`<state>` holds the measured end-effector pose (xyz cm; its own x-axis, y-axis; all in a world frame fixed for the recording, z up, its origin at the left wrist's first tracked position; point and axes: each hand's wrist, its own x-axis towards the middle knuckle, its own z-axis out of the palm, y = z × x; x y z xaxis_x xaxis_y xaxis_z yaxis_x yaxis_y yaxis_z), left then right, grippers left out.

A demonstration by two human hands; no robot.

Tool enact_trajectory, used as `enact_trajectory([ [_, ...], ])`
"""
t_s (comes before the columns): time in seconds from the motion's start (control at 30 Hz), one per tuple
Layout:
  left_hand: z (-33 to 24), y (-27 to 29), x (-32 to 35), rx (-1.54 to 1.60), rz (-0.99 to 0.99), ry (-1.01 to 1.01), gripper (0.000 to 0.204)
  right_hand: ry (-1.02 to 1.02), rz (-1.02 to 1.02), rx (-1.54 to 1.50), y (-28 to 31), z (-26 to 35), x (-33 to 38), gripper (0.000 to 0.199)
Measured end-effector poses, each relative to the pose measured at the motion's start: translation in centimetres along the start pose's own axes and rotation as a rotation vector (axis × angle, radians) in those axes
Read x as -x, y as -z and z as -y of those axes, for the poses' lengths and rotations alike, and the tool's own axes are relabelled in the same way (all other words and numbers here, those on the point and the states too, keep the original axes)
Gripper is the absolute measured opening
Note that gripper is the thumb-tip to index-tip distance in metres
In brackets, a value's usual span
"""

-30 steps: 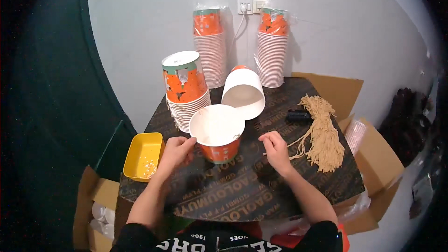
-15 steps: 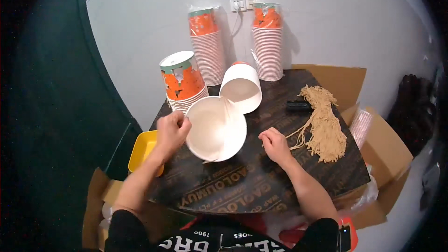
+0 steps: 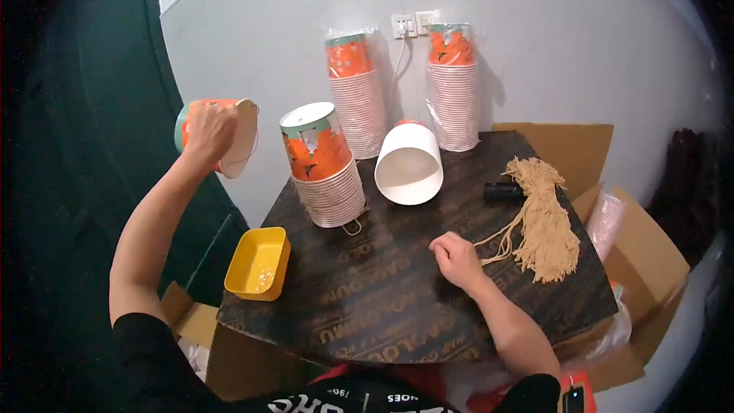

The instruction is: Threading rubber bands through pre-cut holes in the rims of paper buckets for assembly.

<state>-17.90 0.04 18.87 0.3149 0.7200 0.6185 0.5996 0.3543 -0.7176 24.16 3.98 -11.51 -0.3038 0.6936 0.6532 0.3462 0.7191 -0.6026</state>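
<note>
Over at the left, raised beyond the table's edge, an orange and green paper bucket [image 3: 241, 138] is tilted sideways with a thin cord at its rim. My left hand [image 3: 212, 131] is closed on its upper side. My right hand [image 3: 457, 258] stays low over the table with curled fingers; what they hold, if anything, is hidden. Close to it, loose strands run to a thick bundle of beige cords [image 3: 544, 226]. A white-walled bucket [image 3: 409, 168] lies on its side at the middle back, its mouth toward me. Left of it stands an inverted stack of orange buckets [image 3: 321, 157].
A yellow tub [image 3: 277, 268] sits at the table's left edge. Two wrapped bucket stacks [image 3: 357, 107] stand against the wall below a socket [image 3: 404, 26]. A black object [image 3: 501, 191] lies beside the cords. Cardboard boxes [image 3: 642, 237] flank the dark printed table [image 3: 367, 306].
My left hand has carried the bucket from the table's middle up and out to the left, turning it sideways. My right hand has kept nearly the same place. The view has shifted slightly.
</note>
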Motion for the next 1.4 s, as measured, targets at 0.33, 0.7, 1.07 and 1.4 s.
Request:
enact_trajectory([
  [0.33, -7.4, -4.4, -9.1, -0.353, 0.232, -0.212, 0.013, 0.037, 0.061, -0.016, 0.1, 0.9, -0.2, 0.011],
  [0.7, -13.6, -1.8, -13.3, -0.197, 0.263, -0.389, 0.014, 0.026, 0.146, -0.039, -0.1, 0.5, 0.2, 0.010],
  [1.07, -18.8, -1.2, -15.2, -0.124, 0.396, -0.387, 0.020, 0.047, 0.130, -0.049, -0.5, -0.1, 0.1, 0.009],
  [1.4, -25.4, -5.4, -9.8, 0.054, 0.426, -0.471, 0.016, 0.024, 0.148, -0.067, -0.1, 0.3, -0.2, 0.009],
])
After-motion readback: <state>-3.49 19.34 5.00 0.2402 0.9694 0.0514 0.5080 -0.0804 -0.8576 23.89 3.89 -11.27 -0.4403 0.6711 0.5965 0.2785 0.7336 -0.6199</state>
